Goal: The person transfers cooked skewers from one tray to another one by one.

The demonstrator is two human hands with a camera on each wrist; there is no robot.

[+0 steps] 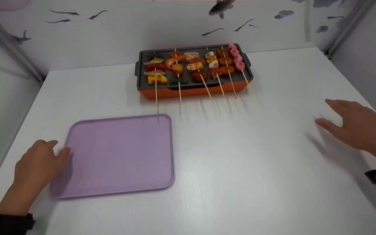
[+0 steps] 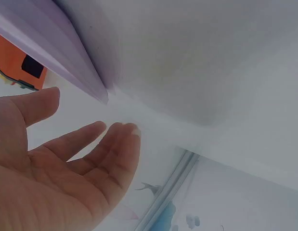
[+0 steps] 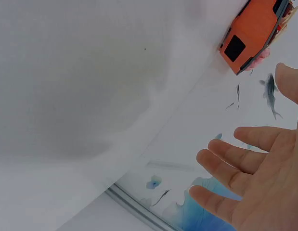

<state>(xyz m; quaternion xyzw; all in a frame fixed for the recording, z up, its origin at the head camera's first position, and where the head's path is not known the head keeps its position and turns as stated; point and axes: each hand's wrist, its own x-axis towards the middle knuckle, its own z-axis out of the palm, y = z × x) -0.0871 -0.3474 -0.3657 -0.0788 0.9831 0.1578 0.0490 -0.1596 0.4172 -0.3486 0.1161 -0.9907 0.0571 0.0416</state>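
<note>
My left hand (image 1: 39,163) hovers at the left edge of a purple tray (image 1: 119,156), fingers loosely bent and nothing held. In the left wrist view the palm and fingers (image 2: 117,168) show beside the tray's rim (image 2: 67,53). Over the right side of the white table, my right hand (image 1: 361,127) is held with thumb and fingers apart; the right wrist view shows its fingers (image 3: 235,156) spread and bare. At the back stands an orange grill (image 1: 188,93) with a dark top, bearing several skewers (image 1: 177,68) of toy-like food, their sticks pointing toward me.
White panels printed with fish and flowers (image 1: 175,29) enclose the table (image 1: 240,163) at the back and sides. Grey metal posts (image 1: 15,42) stand at the corners. The skewer sticks jut past the grill's front edge.
</note>
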